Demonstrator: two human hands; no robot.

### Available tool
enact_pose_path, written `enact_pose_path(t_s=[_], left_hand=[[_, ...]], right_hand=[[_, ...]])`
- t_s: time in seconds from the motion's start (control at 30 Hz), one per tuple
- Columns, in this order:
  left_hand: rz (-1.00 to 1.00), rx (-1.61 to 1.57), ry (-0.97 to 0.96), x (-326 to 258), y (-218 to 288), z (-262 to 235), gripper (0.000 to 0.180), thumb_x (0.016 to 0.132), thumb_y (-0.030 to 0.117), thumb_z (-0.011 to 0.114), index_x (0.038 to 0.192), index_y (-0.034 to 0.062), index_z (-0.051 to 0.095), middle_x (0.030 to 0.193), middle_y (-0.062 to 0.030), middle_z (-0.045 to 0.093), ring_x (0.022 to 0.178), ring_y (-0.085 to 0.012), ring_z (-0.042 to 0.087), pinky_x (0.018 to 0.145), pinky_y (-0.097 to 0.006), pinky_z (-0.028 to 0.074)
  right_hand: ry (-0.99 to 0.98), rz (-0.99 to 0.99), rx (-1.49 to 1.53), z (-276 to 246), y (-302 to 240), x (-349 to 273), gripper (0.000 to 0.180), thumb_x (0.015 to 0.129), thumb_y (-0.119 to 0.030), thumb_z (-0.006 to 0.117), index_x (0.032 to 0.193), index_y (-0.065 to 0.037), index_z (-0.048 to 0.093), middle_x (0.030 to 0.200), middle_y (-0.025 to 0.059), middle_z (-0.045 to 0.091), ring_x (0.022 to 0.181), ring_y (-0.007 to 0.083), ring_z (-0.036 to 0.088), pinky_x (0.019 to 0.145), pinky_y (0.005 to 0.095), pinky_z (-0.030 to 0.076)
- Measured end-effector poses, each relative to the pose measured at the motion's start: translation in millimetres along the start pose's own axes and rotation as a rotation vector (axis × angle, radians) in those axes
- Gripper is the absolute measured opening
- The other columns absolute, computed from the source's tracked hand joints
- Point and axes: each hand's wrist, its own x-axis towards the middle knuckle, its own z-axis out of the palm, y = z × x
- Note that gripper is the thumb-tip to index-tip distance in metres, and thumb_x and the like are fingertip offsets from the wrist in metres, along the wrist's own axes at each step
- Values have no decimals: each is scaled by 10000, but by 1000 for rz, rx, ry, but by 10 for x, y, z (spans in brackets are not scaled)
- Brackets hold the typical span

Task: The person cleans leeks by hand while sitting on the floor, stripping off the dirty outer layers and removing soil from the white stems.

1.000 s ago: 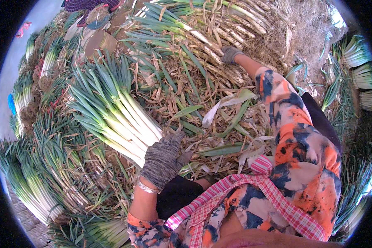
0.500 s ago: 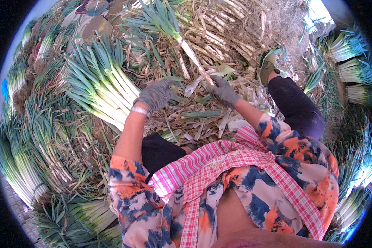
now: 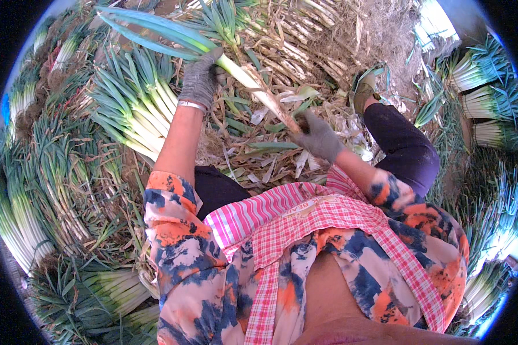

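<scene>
A single leek [image 3: 246, 80] slants across in front of me, its blue-green leaves at the upper left and its brownish root end at the lower right. Round that root end my gloved right hand [image 3: 318, 136] is closed. My gloved left hand [image 3: 200, 81] is up at the base of the leaves, its fingers wrapped on the stalk. Just left of my left wrist lies a pile of cleaned leeks [image 3: 147, 118] with white stems. Below the held leek, peeled leaf scraps [image 3: 265, 152] cover the ground.
Unpeeled leeks with dry roots [image 3: 311, 43] lie at the far side. More leeks [image 3: 57, 172] are heaped along the left, and bundled leeks [image 3: 482, 103] stand at the right. My bent leg [image 3: 403, 138] is right of the scraps.
My left hand has moved up and away from me and taken hold of the leek near its leaves. The leek's leafy end has swung left. My right hand still grips the root end.
</scene>
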Motion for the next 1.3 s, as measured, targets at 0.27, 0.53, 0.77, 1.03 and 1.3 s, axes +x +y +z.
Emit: enact_pose_path(t_s=[0.27,0.53,0.77,1.03,1.3], left_hand=[[230,-11,-28,-175,93,8,202,712,146,662,831,25,553,758,-55,559,641,-152,531,521,-260,445],[207,-290,133,-113,410,-334,189,765,168,506,904,41,493,777,-103,560,726,-264,565,748,-382,489],[221,-446,-52,81,623,-1021,264,846,307,460,789,51,434,616,-32,392,473,-126,330,422,-259,296],[307,-444,-132,-93,823,-1495,89,828,145,463,795,85,406,597,4,361,439,-113,307,390,-257,284],[368,-515,50,-231,1175,-2311,286,842,323,443,676,100,377,549,-10,342,439,-133,321,405,-270,287]], right_hand=[[191,108,1029,306,-964,1011,692,668,-22,658,1270,-78,321,965,124,546,705,167,533,561,276,458],[129,-313,855,555,-699,735,304,782,-179,602,1022,-45,471,940,99,547,813,166,537,692,296,465],[-192,-451,-195,335,-374,258,407,768,-270,603,1142,-163,483,714,147,584,608,246,604,519,357,453],[-290,-332,-553,165,707,-721,408,722,-274,589,1118,-243,498,627,86,571,495,253,560,417,348,416],[-507,-45,-771,-420,743,-1126,584,681,-355,637,1184,-133,442,897,141,575,773,325,571,682,384,447]])
